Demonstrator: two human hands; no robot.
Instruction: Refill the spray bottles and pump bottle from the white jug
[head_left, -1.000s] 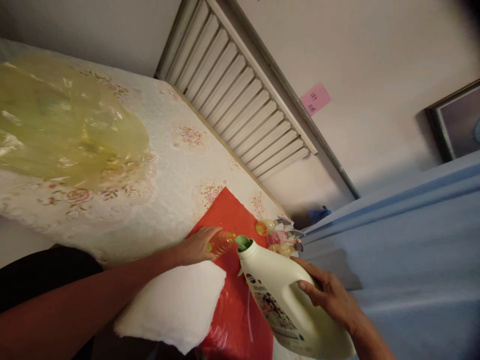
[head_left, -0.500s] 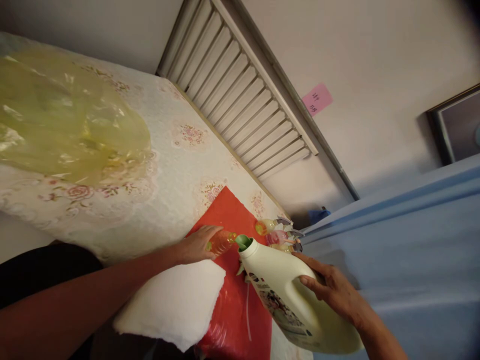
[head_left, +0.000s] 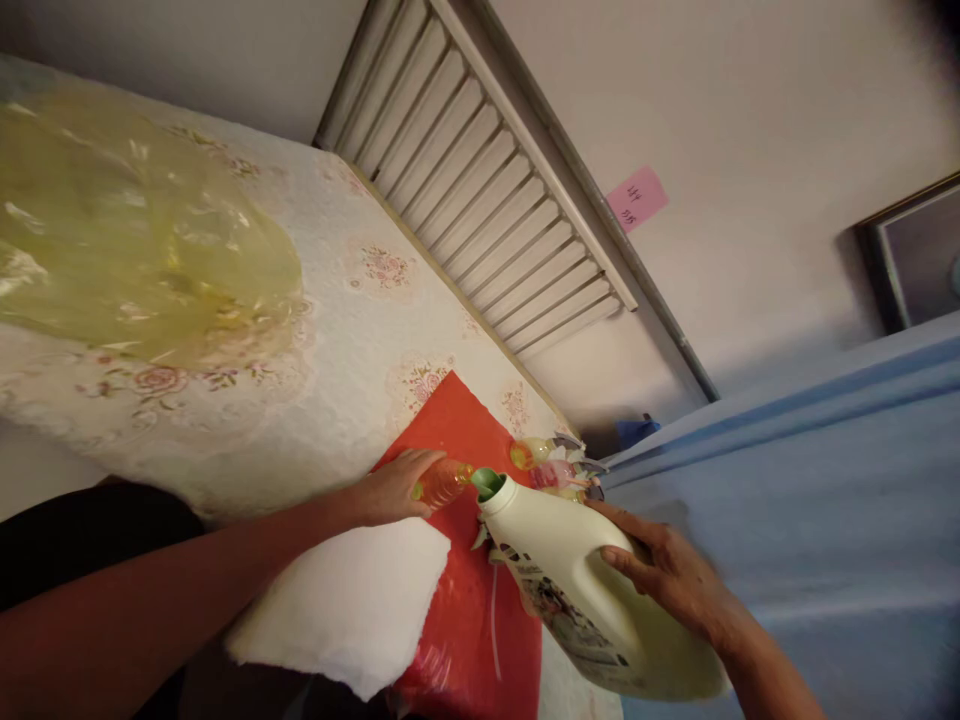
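My left hand (head_left: pixel 396 488) is wrapped round a small clear bottle (head_left: pixel 444 484) with a ribbed side, its mouth turned toward a spout. In my right hand (head_left: pixel 667 572) is a large pale-green detergent jug (head_left: pixel 592 590), gripped at its handle and tilted. The jug's green spout (head_left: pixel 487 484) meets or nearly meets the bottle's mouth; whether liquid flows I cannot tell. Beneath both lies a red sheet (head_left: pixel 465 425). A spray trigger head (head_left: pixel 481 535) with a white tube (head_left: pixel 496 620) rests on the red, partly behind the jug.
Several small spray bottles (head_left: pixel 531 453) with coloured liquid stand beyond the jug. A white padded sheet (head_left: pixel 352 600) lies below my left forearm. A yellow plastic bag (head_left: pixel 142 240) covers the flowered tablecloth (head_left: pixel 352 340) at left. A radiator (head_left: pixel 480 190) and blue curtain (head_left: pixel 840 520) border the table.
Both hands, the bottle and the jug hold nearly the same place. The jug's body has shifted very slightly upward at its base.
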